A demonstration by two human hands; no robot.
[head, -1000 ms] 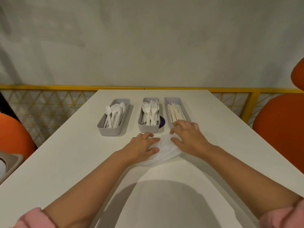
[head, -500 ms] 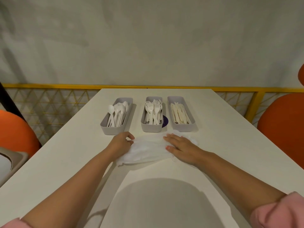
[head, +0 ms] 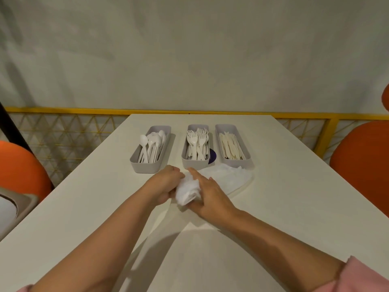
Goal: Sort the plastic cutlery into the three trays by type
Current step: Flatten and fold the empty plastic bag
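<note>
Three grey trays stand in a row on the white table [head: 284,186]. The left tray [head: 147,166] holds white spoons [head: 150,146]. In the middle tray [head: 194,164] lie white forks [head: 196,144], and the right tray [head: 248,163] holds cream knives [head: 230,147]. In front of the trays lies a thin white plastic bag [head: 227,178]. My left hand [head: 166,183] and my right hand [head: 207,190] bunch its left end between them, both gripping the crumpled part. The bag's right end lies flat by the right tray.
A purple round mark [head: 212,155] shows between the middle and right trays. Orange seats stand at the left [head: 19,171] and right [head: 362,161] of the table. A yellow railing [head: 63,110] runs behind the table's far edge. A beige object [head: 12,207] sits at the left border.
My hands first spread apart, stretching the bag flat. Now they have come together at the bag's left end and gathered it into a wad.
</note>
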